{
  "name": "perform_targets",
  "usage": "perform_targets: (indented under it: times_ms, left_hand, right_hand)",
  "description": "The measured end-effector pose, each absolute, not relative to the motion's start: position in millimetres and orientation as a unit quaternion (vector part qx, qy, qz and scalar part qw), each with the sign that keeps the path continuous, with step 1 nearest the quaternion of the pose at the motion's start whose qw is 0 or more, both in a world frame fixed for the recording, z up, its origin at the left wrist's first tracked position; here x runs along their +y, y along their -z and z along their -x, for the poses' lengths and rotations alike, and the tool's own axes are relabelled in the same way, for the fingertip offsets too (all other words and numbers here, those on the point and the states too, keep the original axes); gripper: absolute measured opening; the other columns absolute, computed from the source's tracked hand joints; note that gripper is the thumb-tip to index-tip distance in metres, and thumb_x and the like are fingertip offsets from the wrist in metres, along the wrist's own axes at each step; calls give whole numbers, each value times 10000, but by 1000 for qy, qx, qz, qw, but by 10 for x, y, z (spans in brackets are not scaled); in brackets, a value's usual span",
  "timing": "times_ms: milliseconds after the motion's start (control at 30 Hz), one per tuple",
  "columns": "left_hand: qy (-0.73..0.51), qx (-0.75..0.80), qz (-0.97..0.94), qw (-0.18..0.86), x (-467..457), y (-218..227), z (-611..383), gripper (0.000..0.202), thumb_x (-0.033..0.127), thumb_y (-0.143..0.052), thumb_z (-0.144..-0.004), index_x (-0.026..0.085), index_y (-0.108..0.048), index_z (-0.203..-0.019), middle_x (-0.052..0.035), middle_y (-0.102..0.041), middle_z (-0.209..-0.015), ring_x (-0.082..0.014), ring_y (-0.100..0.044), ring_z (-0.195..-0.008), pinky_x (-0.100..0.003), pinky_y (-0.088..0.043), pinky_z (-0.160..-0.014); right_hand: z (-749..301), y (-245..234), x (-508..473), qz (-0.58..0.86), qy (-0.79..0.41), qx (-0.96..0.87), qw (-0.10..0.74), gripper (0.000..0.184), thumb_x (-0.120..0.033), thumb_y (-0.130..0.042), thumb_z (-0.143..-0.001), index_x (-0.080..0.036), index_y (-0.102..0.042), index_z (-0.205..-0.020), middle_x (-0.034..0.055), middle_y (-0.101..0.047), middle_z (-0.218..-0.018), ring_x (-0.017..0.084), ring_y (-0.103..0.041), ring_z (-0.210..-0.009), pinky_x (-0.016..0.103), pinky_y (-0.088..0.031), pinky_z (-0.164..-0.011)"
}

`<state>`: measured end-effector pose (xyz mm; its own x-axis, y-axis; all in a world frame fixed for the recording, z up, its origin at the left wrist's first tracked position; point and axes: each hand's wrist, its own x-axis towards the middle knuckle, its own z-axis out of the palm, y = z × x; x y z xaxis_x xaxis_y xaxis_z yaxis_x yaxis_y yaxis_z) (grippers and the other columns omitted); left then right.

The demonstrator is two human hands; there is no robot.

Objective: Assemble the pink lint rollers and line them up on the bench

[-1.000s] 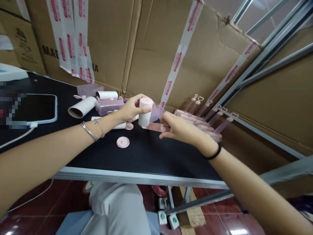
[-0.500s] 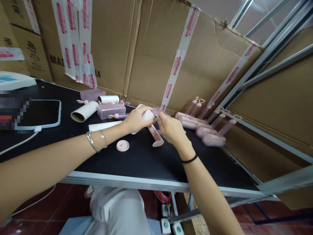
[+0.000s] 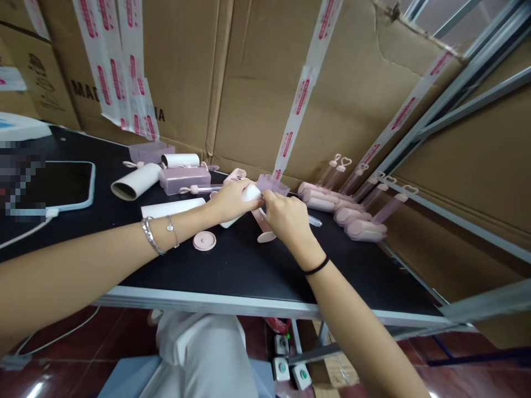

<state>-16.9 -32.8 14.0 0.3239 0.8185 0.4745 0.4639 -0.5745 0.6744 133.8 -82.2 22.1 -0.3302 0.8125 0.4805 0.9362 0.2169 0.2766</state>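
Note:
A small white roll is gripped in my left hand, its fingers wrapped around it. The fingers of my right hand are pinched together at the right edge of the roll; their tips are partly hidden. Under the hands lies a long pale pink plastic piece, and a pink round cap rests on the table to the left. Beyond my hands stands a translucent lilac plastic piece. A clear, thin strip-like piece shows just right of my right hand.
Left on the black table are white rolls, a lilac box and a phone with a cable. Several pink rollers with heart-loop handles line the right side. Cardboard walls the back; metal bars stand right.
The camera view has shifted slightly. My right hand has turned a little and now covers more of the pink piece, while the clear strip-like piece shows beside it. The left hand keeps the white roll.

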Motion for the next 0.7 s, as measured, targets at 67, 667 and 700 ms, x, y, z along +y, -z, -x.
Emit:
perform_targets:
  times_ms: [67,667,700]
  left_hand:
    - [-405,410,-789,213,-336,-143,173,375,426,-680,-665,185,-672,-952,-74,-662,-951,-284,-573,-981,-343,-417,-876]
    - [-575,238,-473,624,-217,-273,207,252,311,-692,-761,130,-538,-846,-49,-611,-703,-146,-606,-650,-282,-526,-637]
    - [-575,232,-467,631,-227,-244,199,276,350,-683,-772,139,-537,-874,-45,-615,-709,-146,-611,-654,-282,-529,-635]
  right_hand:
    - [-1353,-224,-799,594,263,-751,119,236,-281,-361,-920,-181,-568,-975,111,-696,-852,229,-659,-744,291,-360,-617]
    - [-1106,-359,-444,540,-207,-702,415,420,-516,-420,-884,-145,-549,-1033,84,-670,-949,143,-628,-772,231,-459,-640]
    - [-1090,-338,-412,536,-214,-695,429,426,-518,-447,-871,-142,-540,-1050,83,-668,-944,143,-626,-775,230,-460,-644]
